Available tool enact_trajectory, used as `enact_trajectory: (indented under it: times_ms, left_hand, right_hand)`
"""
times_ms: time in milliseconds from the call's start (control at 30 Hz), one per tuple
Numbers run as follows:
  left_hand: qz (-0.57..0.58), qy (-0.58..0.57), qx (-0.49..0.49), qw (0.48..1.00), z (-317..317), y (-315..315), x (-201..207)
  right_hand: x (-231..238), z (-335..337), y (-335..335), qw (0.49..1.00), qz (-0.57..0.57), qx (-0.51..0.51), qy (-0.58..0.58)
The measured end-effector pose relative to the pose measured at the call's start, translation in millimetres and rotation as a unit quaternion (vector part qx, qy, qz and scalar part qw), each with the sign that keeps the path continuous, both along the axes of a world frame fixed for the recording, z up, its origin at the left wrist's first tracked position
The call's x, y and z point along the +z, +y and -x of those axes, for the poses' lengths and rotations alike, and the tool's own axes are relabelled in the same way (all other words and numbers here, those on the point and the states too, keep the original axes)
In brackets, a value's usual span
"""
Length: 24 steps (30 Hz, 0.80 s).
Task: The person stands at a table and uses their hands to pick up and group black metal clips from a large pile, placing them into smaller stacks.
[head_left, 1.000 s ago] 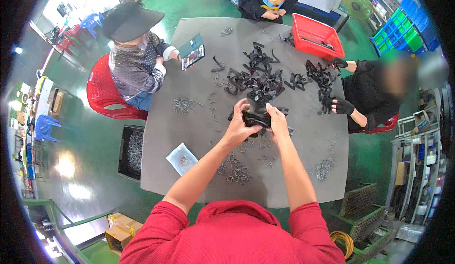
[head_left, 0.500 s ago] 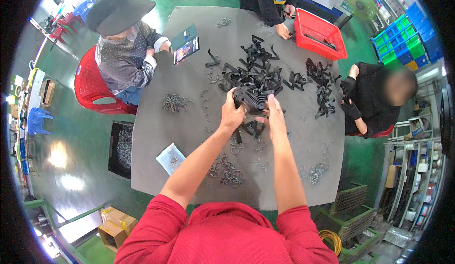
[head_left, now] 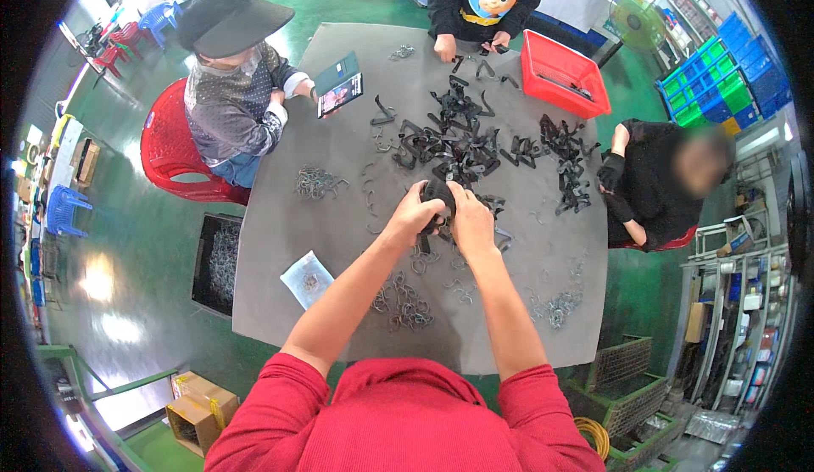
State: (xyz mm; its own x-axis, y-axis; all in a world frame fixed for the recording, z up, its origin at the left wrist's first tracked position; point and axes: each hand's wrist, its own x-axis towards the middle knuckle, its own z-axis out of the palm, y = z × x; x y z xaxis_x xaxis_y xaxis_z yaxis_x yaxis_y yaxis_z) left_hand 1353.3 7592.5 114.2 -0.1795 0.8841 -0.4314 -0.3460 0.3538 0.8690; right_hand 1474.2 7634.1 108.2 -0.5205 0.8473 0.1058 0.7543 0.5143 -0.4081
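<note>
Over the near-middle of the table, my left hand (head_left: 415,212) and my right hand (head_left: 472,220) are close together, both closed on a stack of black plastic hangers (head_left: 438,192). My fingers hide much of the stack. Just beyond my hands lies a heap of loose black V-shaped hangers (head_left: 458,137). Nearer my forearms, thin metal hooks (head_left: 403,304) are strewn in a tangled pile.
More hangers (head_left: 566,162) lie at the right, near a gloved co-worker (head_left: 670,184). A red basket (head_left: 564,99) stands at the far right. Another person sits left, holding a tablet (head_left: 341,94). Hooks (head_left: 315,182) and a white packet (head_left: 309,279) lie left, beside a black crate (head_left: 216,264) below.
My hands have come closer together around the stack, with the right one moving left and its fingers closing. The far co-worker's hands have moved left from beside the red basket.
</note>
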Motion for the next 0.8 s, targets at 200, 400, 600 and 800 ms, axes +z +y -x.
enact_trajectory:
  times_ms: [200,400,600,800]
  left_hand:
    - [-0.036,0.02,0.005,0.999,-9,-16,-13]
    - [-0.027,0.021,0.06,0.998,-16,-9,-22]
    - [0.001,0.007,0.042,0.999,-11,13,-24]
    - [0.0,-0.077,-0.019,0.997,18,40,-32]
  right_hand:
    - [-4,-5,-12,1.0,-0.014,-0.014,0.019]
    - [-1,2,-10,0.997,0.03,-0.069,0.024]
    - [-5,3,14,0.995,-0.001,-0.06,-0.084]
    - [-1,17,67,0.984,-0.092,0.02,-0.151]
